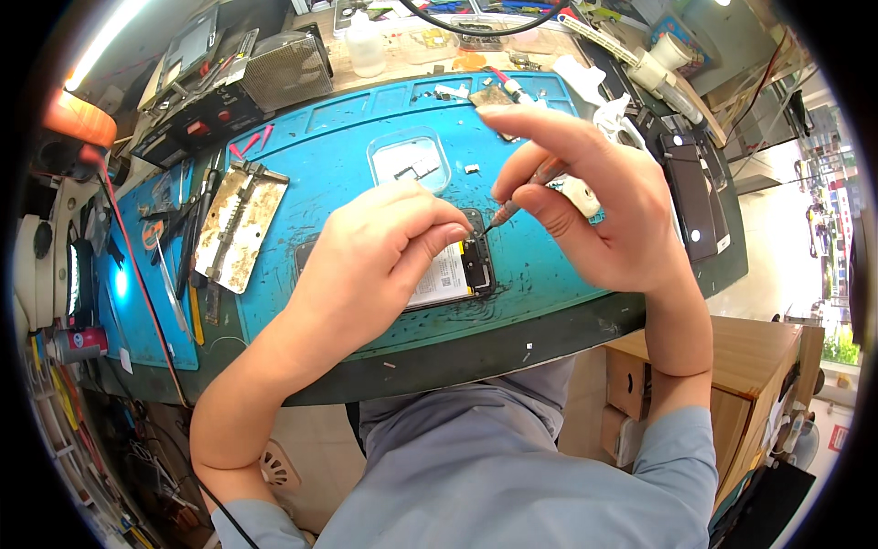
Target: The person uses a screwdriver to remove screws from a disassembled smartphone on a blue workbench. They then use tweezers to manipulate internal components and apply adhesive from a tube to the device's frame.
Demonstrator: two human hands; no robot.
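Observation:
An opened phone (pixel 476 265) lies on the blue work mat, its white battery (pixel 443 277) and dark inner parts showing. My right hand (pixel 604 197) grips a small screwdriver (pixel 524 192) between thumb and fingers, with the forefinger raised off it. The screwdriver's tip points down at the phone's upper right end. Over the phone's left part rests my left hand (pixel 375 256), thumb and forefinger pinched together at the phone's edge near that tip. Whether anything is in the pinch is hidden.
Behind the phone sits a clear tray (pixel 409 157) with small parts. A stained metal fixture (pixel 240 224) lies to the left, beside tweezers (pixel 171 285) and other tools. A white bottle (pixel 365 46) stands at the back; dark phones (pixel 692 197) lie at the right edge.

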